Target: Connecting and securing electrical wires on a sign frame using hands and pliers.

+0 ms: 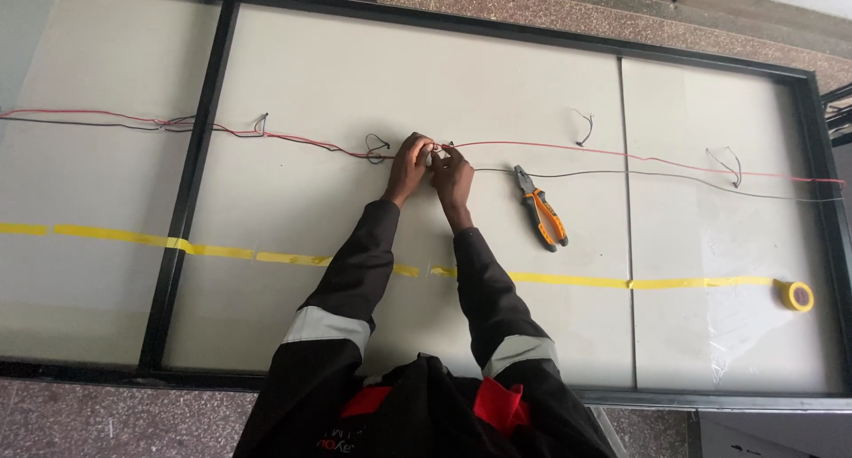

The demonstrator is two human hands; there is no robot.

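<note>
Panel (355,67): smooth, matt off-white sheet, black metal frame. Pliers (540,208): metal, orange-and-black plastic grips. Wires (621,153): plastic-coated. Tape (796,296): glossy yellow. Floor (89,418): speckled stone.

Soft, even daylight, faint shadows, sharp focus, slight bowing at edges.

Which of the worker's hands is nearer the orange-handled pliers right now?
The right hand is nearer: the pliers lie on the panel just beyond it, untouched. The left hand is on the far side of the right, both pinching the red wire.
</note>
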